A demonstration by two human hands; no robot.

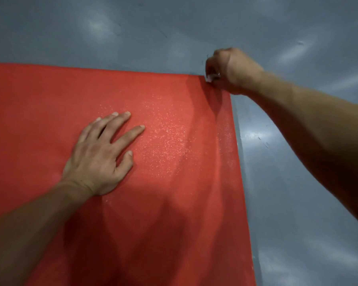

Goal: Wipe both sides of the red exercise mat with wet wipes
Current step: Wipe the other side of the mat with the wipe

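The red exercise mat (153, 162), spread flat on the grey floor (174, 27), is steadied by the flattened left hand (99, 157) while its far corner is wiped under the right hand's (232, 69) curled grip, apparently bunching a wet wipe (210, 77); next, the wipe should be drawn back from that grip along the mat's edge.

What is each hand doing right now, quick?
Left hand: open, fingers spread, pressing flat on the red mat.
Right hand: closed, gripping a white wipe at the mat's far corner.
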